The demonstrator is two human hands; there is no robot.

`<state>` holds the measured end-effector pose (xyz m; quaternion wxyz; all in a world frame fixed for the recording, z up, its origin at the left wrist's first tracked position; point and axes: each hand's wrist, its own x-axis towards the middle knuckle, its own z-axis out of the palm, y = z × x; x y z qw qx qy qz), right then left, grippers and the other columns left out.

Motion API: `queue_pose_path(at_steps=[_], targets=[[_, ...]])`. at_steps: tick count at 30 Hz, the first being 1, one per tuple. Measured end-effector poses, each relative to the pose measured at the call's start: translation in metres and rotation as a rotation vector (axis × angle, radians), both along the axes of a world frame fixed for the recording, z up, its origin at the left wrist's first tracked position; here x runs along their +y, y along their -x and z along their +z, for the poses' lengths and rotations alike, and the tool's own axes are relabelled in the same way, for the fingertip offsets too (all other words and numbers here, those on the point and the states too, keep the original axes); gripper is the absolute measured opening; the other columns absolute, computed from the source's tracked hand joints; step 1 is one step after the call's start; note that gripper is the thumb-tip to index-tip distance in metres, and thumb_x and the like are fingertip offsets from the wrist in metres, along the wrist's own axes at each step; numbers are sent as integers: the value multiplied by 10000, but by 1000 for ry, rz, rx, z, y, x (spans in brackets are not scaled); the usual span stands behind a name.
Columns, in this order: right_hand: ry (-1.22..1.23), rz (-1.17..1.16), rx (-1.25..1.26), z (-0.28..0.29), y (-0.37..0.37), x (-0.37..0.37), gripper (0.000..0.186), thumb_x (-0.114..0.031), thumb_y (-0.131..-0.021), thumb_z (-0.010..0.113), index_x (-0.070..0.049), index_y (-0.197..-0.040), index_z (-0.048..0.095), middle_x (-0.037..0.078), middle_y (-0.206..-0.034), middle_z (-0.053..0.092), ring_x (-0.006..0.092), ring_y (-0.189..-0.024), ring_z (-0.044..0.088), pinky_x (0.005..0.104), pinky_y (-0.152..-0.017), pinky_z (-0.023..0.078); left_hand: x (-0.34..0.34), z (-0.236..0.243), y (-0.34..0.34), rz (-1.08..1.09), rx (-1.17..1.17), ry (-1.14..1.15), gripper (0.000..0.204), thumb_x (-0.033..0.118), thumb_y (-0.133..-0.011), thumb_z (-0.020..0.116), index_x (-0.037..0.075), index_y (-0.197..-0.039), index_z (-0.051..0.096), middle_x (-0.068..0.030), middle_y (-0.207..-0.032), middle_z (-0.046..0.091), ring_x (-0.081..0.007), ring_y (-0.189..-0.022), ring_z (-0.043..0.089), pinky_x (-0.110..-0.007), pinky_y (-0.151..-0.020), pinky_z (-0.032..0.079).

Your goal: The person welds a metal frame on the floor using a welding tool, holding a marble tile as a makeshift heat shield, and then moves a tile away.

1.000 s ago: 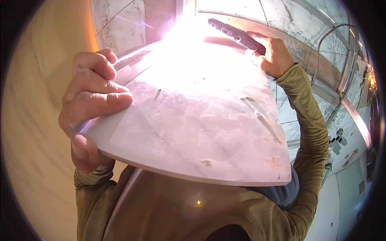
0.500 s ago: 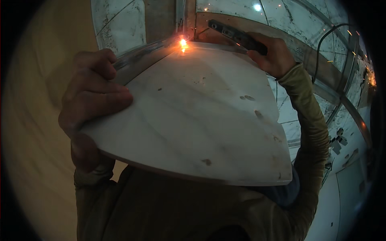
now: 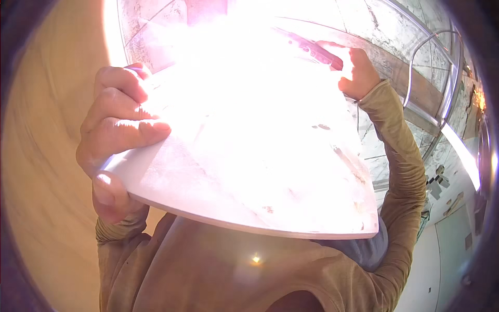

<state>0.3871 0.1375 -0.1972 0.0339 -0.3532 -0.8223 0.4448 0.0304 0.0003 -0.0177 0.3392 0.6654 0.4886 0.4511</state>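
Observation:
My left hand (image 3: 117, 125) is wrapped round the left edge of a pale, marble-patterned slab (image 3: 291, 203), with fingers over its face and thumb low at the corner. At upper right my right hand (image 3: 362, 73) grips a dark handheld tool (image 3: 314, 49), like an electrode holder, which points toward the slab's far edge. An intense white glare covers that far edge and much of the slab's face, hiding the tool's working end and whatever lies beneath it.
A tan surface (image 3: 52, 156) curves along the left. Grimy white tiles, metal strips (image 3: 452, 145) and a looped cable (image 3: 416, 52) lie beyond my right arm. Sparks (image 3: 480, 99) show at the far right, near small scattered pieces (image 3: 435, 182) on the floor.
The glare was bright a second ago, dimmed to a small orange glow half a second ago, and now blazes larger than before. Both hands and the slab have barely moved.

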Motion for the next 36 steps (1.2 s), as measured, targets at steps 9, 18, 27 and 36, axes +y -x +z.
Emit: queue_pose_path(at_steps=[9,18,27,36], targets=[[47,-72,18,14,8,9,455,-163,-893,714,7,-1304,618,186,-932,718,248,-794,678,358,-775,549,5,3,-1,-58,19,10,619,489,-937,292,9,-856,675,-124,-718,551,-309,-941,452,-572,-951,391],[9,-20,-24,16,16,1,488,-162,-866,733,28,-1302,624,237,-996,735,294,-844,719,362,-829,555,3,5,-4,-22,31,22,619,491,-924,311,2,-837,679,-118,-713,531,-306,-926,447,-580,-944,394],[36,0,1,15,18,1,416,-170,-889,691,-14,-1271,645,231,-928,715,338,-808,696,391,-788,546,-1,5,1,-46,-5,62,616,496,-912,334,6,-875,705,-106,-795,531,-305,-966,437,-578,-993,376],[11,-185,14,21,1,-8,416,-159,-880,686,-4,-1264,642,220,-960,712,309,-824,703,388,-783,549,-5,7,-3,-47,31,0,620,506,-950,307,25,-901,696,-101,-808,572,-306,-945,453,-561,-990,403]])
